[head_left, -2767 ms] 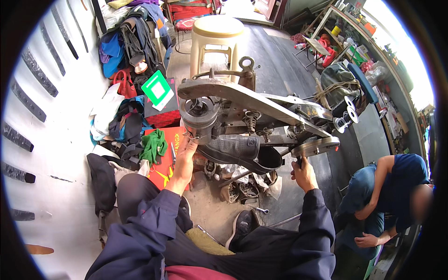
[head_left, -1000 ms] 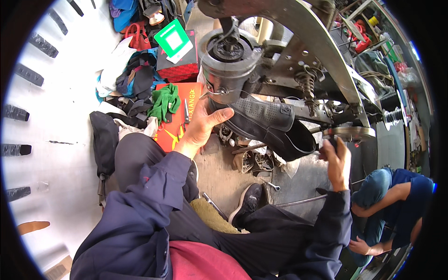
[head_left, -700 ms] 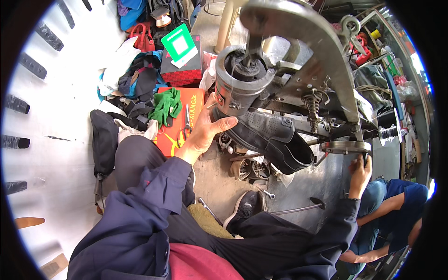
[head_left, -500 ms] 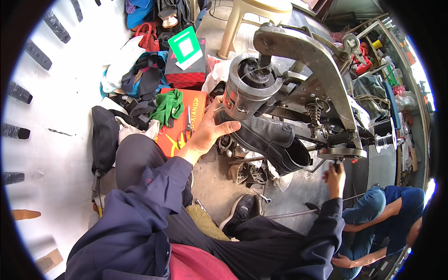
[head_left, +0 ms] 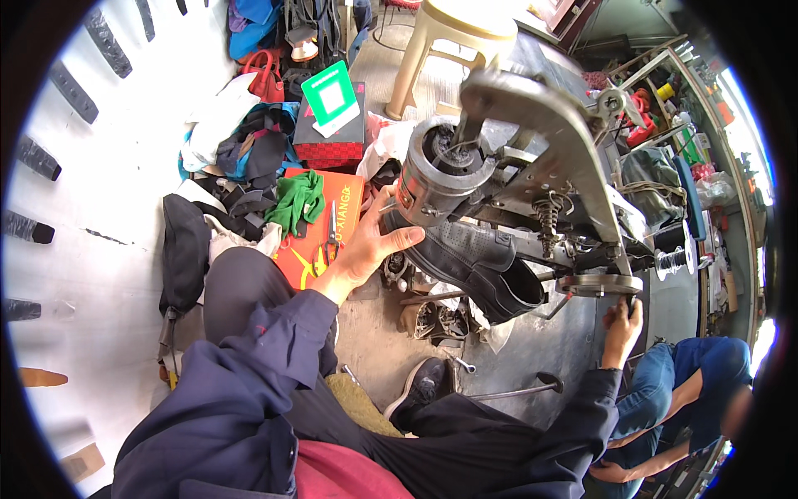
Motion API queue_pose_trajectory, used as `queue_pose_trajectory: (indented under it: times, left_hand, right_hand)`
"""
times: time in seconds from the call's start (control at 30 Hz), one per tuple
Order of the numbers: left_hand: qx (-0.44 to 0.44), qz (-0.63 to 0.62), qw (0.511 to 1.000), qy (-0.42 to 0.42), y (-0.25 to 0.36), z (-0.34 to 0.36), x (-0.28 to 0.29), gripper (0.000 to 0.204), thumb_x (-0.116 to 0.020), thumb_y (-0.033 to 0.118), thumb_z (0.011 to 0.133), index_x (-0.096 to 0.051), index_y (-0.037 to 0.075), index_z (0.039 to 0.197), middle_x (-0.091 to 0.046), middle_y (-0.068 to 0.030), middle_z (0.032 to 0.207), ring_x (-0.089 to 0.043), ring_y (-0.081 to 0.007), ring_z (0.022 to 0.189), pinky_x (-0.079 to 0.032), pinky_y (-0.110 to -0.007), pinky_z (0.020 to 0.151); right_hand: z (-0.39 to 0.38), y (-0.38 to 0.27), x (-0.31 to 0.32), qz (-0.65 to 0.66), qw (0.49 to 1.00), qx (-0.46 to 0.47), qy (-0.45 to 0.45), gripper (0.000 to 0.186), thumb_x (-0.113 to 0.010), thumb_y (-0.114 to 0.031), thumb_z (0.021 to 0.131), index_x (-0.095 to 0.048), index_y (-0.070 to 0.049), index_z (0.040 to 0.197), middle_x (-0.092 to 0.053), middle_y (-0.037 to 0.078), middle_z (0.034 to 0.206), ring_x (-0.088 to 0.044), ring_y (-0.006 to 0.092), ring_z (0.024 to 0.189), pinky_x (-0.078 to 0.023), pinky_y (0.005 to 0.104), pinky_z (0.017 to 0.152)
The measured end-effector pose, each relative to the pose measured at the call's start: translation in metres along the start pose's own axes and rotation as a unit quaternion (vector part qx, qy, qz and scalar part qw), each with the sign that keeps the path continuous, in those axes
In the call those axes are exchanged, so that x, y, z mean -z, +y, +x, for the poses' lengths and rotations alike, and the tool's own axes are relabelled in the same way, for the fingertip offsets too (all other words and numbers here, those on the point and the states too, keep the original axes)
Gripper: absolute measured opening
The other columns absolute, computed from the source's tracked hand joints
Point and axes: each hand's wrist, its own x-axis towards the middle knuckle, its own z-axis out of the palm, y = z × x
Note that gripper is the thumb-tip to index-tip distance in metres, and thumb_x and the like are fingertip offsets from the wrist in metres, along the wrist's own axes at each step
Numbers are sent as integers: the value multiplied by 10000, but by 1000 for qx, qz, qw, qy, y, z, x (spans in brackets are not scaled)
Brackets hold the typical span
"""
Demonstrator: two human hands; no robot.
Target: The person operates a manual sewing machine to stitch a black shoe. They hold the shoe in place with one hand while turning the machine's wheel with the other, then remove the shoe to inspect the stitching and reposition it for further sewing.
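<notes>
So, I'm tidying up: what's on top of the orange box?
A green cloth and scissors. The surface beneath the cloth is covered, and the left hand hides some of the box.

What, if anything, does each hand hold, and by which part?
The left hand holds a black leather shoe by its toe; the right hand, a round grey metal wheel by its dark handle.

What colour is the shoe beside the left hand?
The shoe is black, best seen in the head view.
</notes>
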Motion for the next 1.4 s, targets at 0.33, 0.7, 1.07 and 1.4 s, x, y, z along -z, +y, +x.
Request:
queue_pose_trajectory:
  times: [0.33,0.7,1.07,1.4]
  left_hand:
    - [-304,311,886,159,14,-45,-11,849,-763,296,871,-344,7,1550,-414,-207,1534,-430,-368,1407,-399,-458,1107]
    - [-271,287,907,148,12,-45,-26,817,-772,352,900,-383,13,1535,-356,-237,1587,-318,-414,1493,-269,-500,1203]
    - [-279,410,862,107,16,-37,-25,1218,-792,567,820,-71,15,1631,-284,-258,1625,-212,-479,1522,-180,-598,1218]
    - [-215,425,868,-144,52,15,5,912,-869,603,677,-575,153,1414,-549,-166,1451,-486,-388,1356,-369,-504,1137]
  right_hand:
    - [-49,41,-81,-18,968,-70,-239,230,-613,-222,992,-566,-21,1095,-649,68,707,-611,133,516,-438,278,462]
    - [-55,20,-82,-38,964,-82,-250,254,-573,-239,1020,-541,9,1062,-671,100,711,-657,167,527,-469,267,442]
    - [-50,26,-80,-28,963,-76,-258,270,-586,-249,1011,-540,10,1068,-682,116,742,-661,181,534,-495,279,446]
    - [-50,26,-82,-35,965,-75,-249,247,-574,-226,1010,-515,9,1054,-677,130,725,-659,197,527,-491,294,436]
